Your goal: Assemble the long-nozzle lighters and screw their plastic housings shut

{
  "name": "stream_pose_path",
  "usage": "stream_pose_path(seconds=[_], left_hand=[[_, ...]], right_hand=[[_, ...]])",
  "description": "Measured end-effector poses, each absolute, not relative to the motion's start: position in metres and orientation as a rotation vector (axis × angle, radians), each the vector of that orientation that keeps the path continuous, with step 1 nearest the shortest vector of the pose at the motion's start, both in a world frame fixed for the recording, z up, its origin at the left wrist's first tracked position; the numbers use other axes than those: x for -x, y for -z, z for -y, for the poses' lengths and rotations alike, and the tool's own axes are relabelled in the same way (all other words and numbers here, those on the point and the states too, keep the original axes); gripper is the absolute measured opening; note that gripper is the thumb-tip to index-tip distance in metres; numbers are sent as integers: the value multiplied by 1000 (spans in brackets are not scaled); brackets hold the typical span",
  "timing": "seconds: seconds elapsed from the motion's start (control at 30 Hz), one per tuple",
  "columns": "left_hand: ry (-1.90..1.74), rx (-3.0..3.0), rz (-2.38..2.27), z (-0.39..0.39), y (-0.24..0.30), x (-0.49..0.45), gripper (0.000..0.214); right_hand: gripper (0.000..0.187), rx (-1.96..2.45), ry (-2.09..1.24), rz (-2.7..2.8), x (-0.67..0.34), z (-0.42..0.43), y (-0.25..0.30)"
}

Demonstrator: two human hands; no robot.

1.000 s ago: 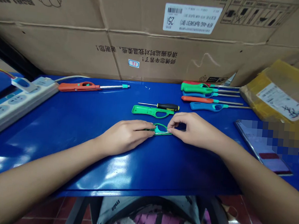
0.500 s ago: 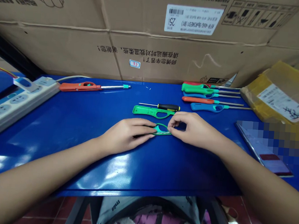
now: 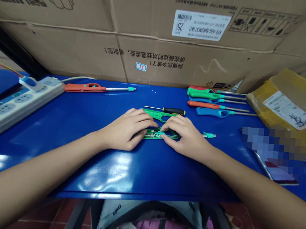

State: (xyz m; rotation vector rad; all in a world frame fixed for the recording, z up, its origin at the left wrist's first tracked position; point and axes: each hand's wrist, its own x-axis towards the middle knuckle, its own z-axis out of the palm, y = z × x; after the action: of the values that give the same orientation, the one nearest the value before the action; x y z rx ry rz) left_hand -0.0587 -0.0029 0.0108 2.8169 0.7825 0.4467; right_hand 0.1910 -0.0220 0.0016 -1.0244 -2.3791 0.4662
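Observation:
An opened green long-neck lighter (image 3: pixel 149 134) lies on the blue table, with white wire and a teal trigger inside its shell. Its metal tip with a teal collar sticks out beyond my right wrist. My left hand (image 3: pixel 129 129) grips the handle end, thumb and fingers curled in. My right hand (image 3: pixel 184 135) pinches around the trigger part; the fingertips partly cover what it touches. Just behind my hands lies the other green shell half (image 3: pixel 155 114), partly hidden by them. A black and yellow screwdriver (image 3: pixel 173 111) rests behind that half.
Several long lighters (image 3: pixel 208 112) lie at the back right beside a yellow-taped parcel (image 3: pixel 288 111). A phone (image 3: pixel 268 160) lies to the right. An orange lighter (image 3: pixel 86 88) and a white power strip (image 3: pixel 21 100) are at left. A cardboard box (image 3: pixel 148 40) stands behind.
My left hand has shifted left onto the handle end, and my right hand has moved left from the trigger loop's right side. More wire, the lighter's inside and its tip now show.

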Motion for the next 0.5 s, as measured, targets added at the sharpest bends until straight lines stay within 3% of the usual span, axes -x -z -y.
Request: stream_pose_path(seconds=[0.5], left_hand=[[-577, -2636, -791, 1, -5, 58, 33]], right_hand=[[1, 1057, -463, 2217, -198, 14, -7]])
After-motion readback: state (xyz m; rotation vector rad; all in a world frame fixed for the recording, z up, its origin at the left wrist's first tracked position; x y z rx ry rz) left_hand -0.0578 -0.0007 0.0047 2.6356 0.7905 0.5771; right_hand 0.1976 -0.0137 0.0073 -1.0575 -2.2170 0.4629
